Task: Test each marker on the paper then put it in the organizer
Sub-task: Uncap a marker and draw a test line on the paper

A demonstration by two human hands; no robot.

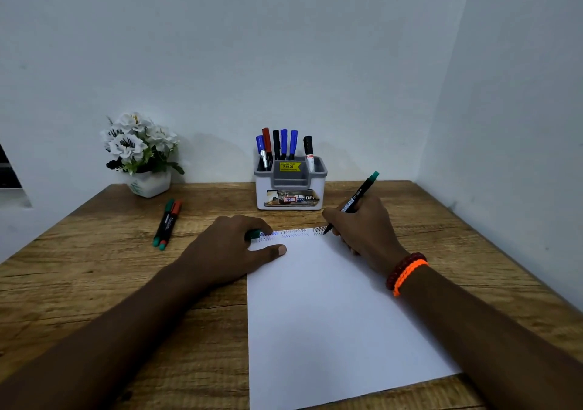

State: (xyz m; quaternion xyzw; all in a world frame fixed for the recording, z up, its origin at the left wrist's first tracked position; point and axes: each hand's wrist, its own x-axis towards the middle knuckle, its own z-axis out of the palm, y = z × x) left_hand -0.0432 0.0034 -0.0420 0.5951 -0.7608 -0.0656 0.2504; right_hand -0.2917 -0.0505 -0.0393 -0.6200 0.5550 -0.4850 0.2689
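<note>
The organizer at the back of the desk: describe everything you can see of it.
The organizer is a small white plastic caddy with a grey rim and grey inner dividers. It stands upright on the wooden desk close to the wall, beyond the paper. A yellow price sticker sits on its centre divider and a printed label runs across its front. Six capped markers stand in it: three blue, one red and one black on the left, and one black-capped white marker on the right. Neither hand touches it.

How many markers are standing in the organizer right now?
6 visible in the grey-and-white plastic organizer: blue, red, black, blue and blue at left and centre, one black-capped white marker at right. Shorter ones may be hidden.
</note>
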